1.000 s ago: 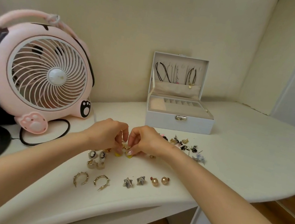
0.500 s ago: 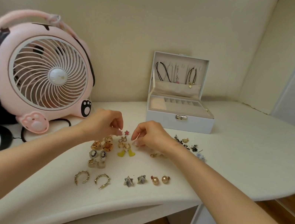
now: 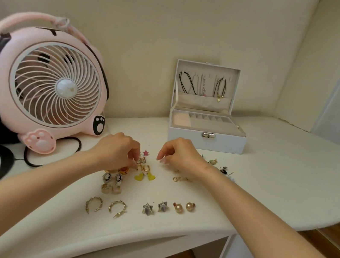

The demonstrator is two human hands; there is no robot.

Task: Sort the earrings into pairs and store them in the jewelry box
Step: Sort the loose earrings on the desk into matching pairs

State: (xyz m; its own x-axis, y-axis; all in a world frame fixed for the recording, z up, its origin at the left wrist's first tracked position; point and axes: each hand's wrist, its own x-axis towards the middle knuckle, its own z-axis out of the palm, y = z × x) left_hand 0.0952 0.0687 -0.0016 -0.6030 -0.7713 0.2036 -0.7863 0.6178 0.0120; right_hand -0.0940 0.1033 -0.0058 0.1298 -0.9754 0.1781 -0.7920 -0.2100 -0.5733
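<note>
Both forearms reached in over tabletop [image 3: 281, 170], palms down. Left hand [image 3: 115, 151] curled, fingers down on small gold hoops [image 3: 144, 165]; pinching or only touching, couldn't tell. Right hand [image 3: 180, 155] at its 3 o'clock, loosely curled, nothing seen held. Yellow heart earrings [image 3: 144, 176] lay at 6 o'clock of gap between hands. Loose earring pile [image 3: 219, 167] at 3 o'clock of right hand. Jewelry box [image 3: 205, 138] open at 12 o'clock. One second before, hands met over hearts; since parted, hearts uncovered.

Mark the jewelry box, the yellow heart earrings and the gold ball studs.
jewelry box [image 3: 225, 143]: head view, bare front wall right of the clasp.
yellow heart earrings [image 3: 139, 177]: head view, picture-left heart charm.
gold ball studs [image 3: 190, 206]: head view, picture-right ball.
</note>
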